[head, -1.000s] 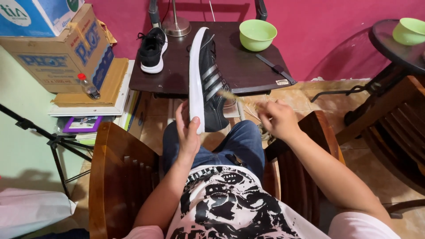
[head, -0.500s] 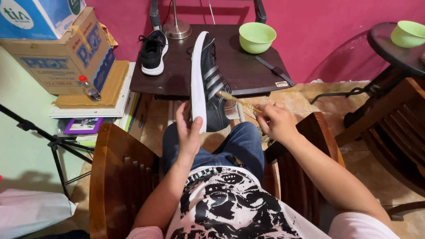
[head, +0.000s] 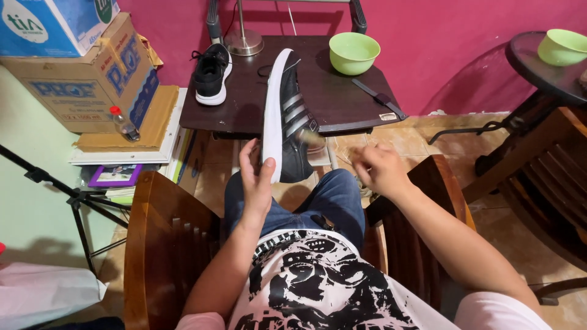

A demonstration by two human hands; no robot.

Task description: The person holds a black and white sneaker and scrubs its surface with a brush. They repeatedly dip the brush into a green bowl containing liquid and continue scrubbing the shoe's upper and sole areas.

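Observation:
My left hand grips the heel of a black sneaker with white stripes and a white sole, held on edge above my knee with the toe pointing away. My right hand is closed on a small brush, blurred with motion, whose bristle end touches the sneaker's striped side. A second black sneaker lies on the dark wooden table beyond. I sit in a wooden chair, wearing jeans.
A green bowl and a dark strap lie on the table, with a lamp base behind. Cardboard boxes, a small bottle and stacked books stand left. A round table with another green bowl stands right.
My right hand with the brush has moved back and forth along the sneaker's side. The left hand has kept its hold on the heel, and the shoe has barely shifted.

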